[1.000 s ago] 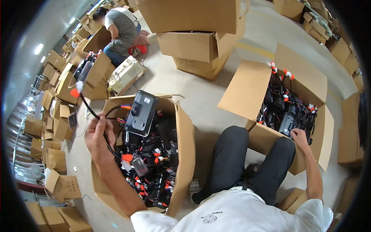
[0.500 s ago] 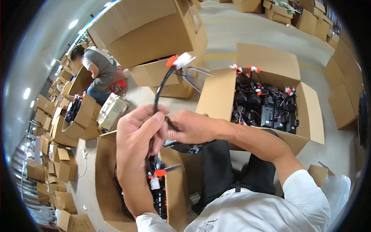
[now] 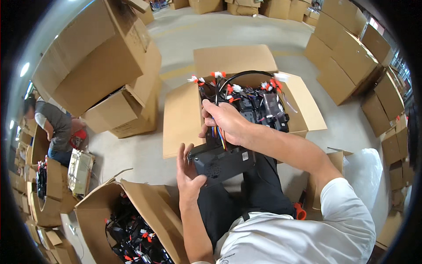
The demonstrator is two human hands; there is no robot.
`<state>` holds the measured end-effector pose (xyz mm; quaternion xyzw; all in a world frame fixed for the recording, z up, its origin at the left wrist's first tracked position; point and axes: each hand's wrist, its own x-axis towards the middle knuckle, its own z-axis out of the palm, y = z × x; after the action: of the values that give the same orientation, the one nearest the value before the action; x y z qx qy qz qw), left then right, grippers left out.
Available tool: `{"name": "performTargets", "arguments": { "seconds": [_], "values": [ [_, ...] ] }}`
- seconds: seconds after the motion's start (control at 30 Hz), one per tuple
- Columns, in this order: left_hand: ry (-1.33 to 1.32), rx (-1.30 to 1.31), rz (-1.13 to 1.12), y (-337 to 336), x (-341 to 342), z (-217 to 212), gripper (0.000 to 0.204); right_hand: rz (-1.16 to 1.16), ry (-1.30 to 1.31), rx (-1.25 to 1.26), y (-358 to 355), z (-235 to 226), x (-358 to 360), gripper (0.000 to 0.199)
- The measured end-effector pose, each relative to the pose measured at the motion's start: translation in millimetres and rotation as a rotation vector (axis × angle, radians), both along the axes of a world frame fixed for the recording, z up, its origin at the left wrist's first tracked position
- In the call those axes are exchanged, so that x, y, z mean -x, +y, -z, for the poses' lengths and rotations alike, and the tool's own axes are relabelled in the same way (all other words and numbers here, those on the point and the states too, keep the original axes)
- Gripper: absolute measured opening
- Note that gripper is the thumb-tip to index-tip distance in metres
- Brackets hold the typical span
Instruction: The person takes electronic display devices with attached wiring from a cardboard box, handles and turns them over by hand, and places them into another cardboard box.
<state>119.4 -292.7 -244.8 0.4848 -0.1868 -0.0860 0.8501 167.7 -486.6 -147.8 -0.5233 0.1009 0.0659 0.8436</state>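
A: Where is the black unit?
B: The unit (image 3: 222, 163) lies over the lap, long axis left to right. The left hand (image 3: 188, 175) cups its left end, fingers spread.
A: And the right hand?
B: The right hand (image 3: 224, 123), just above, is closed on the cables (image 3: 237, 77) looping toward the open box (image 3: 182, 116) ahead.

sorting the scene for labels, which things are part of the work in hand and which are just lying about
In hand: black control box under left hand; its cable bundle gripped by right hand; open box of same units.

Lying about: stacked cartons, white bag.
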Motion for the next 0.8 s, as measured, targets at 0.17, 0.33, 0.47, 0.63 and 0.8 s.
{"name": "performTargets", "arguments": {
  "seconds": [0.17, 0.33, 0.47, 0.63, 0.8],
  "values": [
    [0.094, -0.202, 0.101, -9.8, 8.4, 8.2, 0.106, 0.035, 0.219, 0.021, -11.6, 14.7, 0.4, 0.035],
    [0.161, -0.382, -0.034, -14.1, 25.9, 9.1, 0.067, -0.069, 0.252, 0.071, -8.7, 49.8, -15.4, 0.031],
    [0.239, -0.214, -0.088, -13.0, 32.9, 29.3, 0.048, -0.394, 0.322, 0.198, -10.1, 40.2, -11.3, 0.032],
    [0.381, -0.015, -0.136, 0.9, 31.6, 52.9, 0.044, -0.575, 0.194, 0.388, -17.7, 33.0, -11.5, 0.049],
    [0.482, 0.19, -0.178, 1.8, 24.9, 50.5, 0.048, -0.379, 0.119, 0.101, -29.8, 35.2, 14.7, 0.057]
  ]
}}
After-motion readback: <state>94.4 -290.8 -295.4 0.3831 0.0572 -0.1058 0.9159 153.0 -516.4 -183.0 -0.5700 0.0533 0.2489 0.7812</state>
